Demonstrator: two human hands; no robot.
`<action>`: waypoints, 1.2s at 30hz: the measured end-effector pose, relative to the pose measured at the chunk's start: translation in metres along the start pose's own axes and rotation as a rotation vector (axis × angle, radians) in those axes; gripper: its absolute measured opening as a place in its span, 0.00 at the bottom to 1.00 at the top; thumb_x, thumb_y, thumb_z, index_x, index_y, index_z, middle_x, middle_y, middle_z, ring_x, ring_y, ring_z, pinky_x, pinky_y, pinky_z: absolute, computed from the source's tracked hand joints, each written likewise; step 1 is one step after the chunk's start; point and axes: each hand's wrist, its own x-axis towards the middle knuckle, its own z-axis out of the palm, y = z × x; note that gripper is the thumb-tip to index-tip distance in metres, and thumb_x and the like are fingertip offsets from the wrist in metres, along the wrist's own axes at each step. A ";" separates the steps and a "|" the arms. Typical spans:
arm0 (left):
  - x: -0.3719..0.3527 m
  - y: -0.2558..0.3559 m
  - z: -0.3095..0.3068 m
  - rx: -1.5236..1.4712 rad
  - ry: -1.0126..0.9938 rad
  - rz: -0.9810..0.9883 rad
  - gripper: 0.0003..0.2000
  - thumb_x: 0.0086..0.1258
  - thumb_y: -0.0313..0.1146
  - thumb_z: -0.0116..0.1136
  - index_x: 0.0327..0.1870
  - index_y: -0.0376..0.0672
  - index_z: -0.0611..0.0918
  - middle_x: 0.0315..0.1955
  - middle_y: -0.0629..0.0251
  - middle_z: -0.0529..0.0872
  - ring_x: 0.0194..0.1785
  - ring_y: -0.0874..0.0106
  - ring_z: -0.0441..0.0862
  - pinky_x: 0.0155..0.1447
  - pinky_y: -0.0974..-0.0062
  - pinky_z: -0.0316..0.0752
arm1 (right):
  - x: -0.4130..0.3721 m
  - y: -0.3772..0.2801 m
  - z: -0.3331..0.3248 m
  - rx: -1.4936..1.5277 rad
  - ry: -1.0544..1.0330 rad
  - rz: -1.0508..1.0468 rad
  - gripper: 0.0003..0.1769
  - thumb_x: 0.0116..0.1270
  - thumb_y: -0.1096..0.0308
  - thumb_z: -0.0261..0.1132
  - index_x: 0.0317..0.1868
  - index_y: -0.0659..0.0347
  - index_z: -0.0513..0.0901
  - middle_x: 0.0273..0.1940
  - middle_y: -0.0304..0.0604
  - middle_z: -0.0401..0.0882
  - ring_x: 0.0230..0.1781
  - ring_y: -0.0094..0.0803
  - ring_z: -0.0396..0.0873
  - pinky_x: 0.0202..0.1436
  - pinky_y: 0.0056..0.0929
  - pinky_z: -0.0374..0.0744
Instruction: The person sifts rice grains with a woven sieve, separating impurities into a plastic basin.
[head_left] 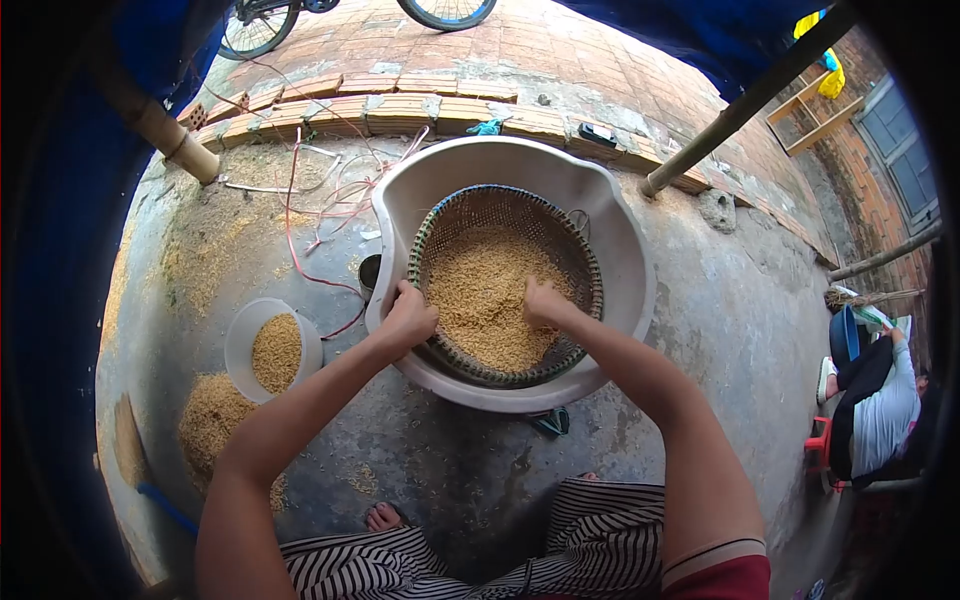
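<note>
A round woven basket (592,262) with a green-laced rim rests inside a large pale plastic basin (640,300). Golden unhusked grain (480,290) covers the basket's bottom. My left hand (408,318) is closed on the basket's left rim, thumb on top. On the right side of the basket, my right hand (548,303) is in the grain with its fingers curled; the fingertips are partly hidden there. Left of the basin stands a whitish plastic tub (238,345) with more grain in it. Beside that tub, a heap of grain (212,415) lies on the floor.
A metal can (369,272) and tangled red and white cords (295,215) lie left of the basin. Bamboo poles (185,150) stand at both sides. A brick edge (390,115) runs behind. Another person (880,410) sits far right, near a red stool (820,440).
</note>
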 end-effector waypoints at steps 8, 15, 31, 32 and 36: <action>-0.005 0.007 -0.002 -0.001 -0.012 0.006 0.19 0.59 0.28 0.52 0.45 0.28 0.61 0.37 0.46 0.72 0.43 0.59 0.75 0.48 0.65 0.70 | -0.010 -0.058 0.024 0.205 0.010 -0.789 0.25 0.56 0.74 0.52 0.56 0.70 0.64 0.34 0.59 0.77 0.44 0.39 0.78 0.44 0.36 0.76; -0.007 0.009 -0.003 0.111 0.019 0.015 0.19 0.59 0.28 0.52 0.46 0.28 0.61 0.35 0.47 0.72 0.41 0.60 0.75 0.46 0.66 0.70 | 0.008 -0.019 0.010 0.338 -0.219 -0.500 0.19 0.56 0.72 0.53 0.50 0.62 0.74 0.31 0.52 0.78 0.39 0.39 0.78 0.44 0.35 0.76; -0.006 0.005 -0.006 0.093 -0.002 0.021 0.21 0.58 0.27 0.51 0.49 0.26 0.59 0.38 0.46 0.73 0.44 0.59 0.75 0.48 0.67 0.70 | -0.004 -0.069 0.035 0.238 0.201 -0.572 0.25 0.56 0.74 0.52 0.57 0.60 0.65 0.52 0.58 0.63 0.54 0.53 0.64 0.56 0.45 0.68; -0.006 0.005 -0.005 0.086 -0.005 0.014 0.21 0.58 0.26 0.50 0.49 0.26 0.59 0.38 0.45 0.73 0.45 0.59 0.75 0.49 0.67 0.70 | -0.012 -0.065 0.037 0.255 0.167 -0.687 0.22 0.57 0.73 0.52 0.54 0.59 0.68 0.49 0.58 0.64 0.51 0.53 0.66 0.54 0.44 0.70; 0.000 -0.008 -0.002 0.027 -0.004 0.029 0.20 0.59 0.26 0.50 0.48 0.26 0.59 0.37 0.46 0.73 0.44 0.60 0.75 0.48 0.67 0.70 | -0.029 -0.037 0.011 0.220 -0.140 -0.671 0.19 0.56 0.71 0.54 0.51 0.59 0.72 0.44 0.55 0.71 0.45 0.49 0.73 0.50 0.40 0.73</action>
